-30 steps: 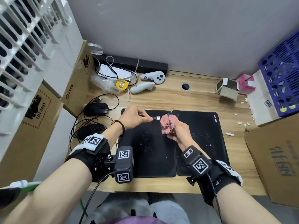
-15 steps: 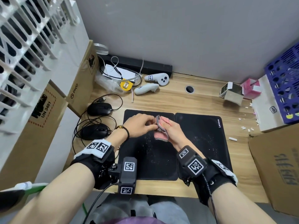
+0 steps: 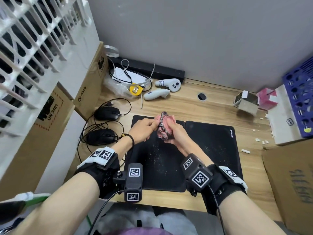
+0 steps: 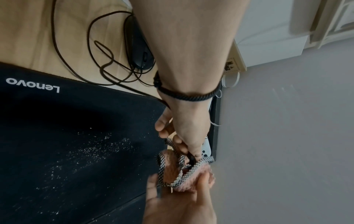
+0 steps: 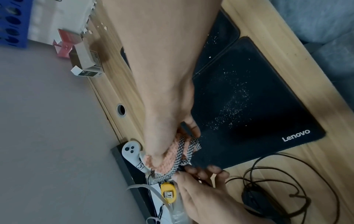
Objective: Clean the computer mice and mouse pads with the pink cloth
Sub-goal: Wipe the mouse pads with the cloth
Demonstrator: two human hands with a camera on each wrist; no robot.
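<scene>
Both hands meet above the far edge of the left black mouse pad [image 3: 162, 163]. My right hand [image 3: 171, 131] grips the bunched pink cloth [image 3: 165, 126], which has a checked border. My left hand [image 3: 152, 125] pinches the plug end of a black mouse cable [image 4: 191, 159] and holds it inside the cloth's folds. The cable runs left to two black mice [image 3: 107, 113] [image 3: 101, 136] beside the pads. White specks dot the left pad and the right mouse pad [image 3: 218, 141].
Two white controllers [image 3: 167, 83], a yellow tape measure [image 3: 135, 89] and loose cables lie at the back left. Small boxes [image 3: 245, 102] and a blue crate [image 3: 299, 102] stand at the right, with white crumbs [image 3: 260, 141] nearby. Cardboard boxes flank both sides.
My left hand has brought the cable plug into the cloth, and the two hands have closed together. Both have shifted towards the far edge of the left pad.
</scene>
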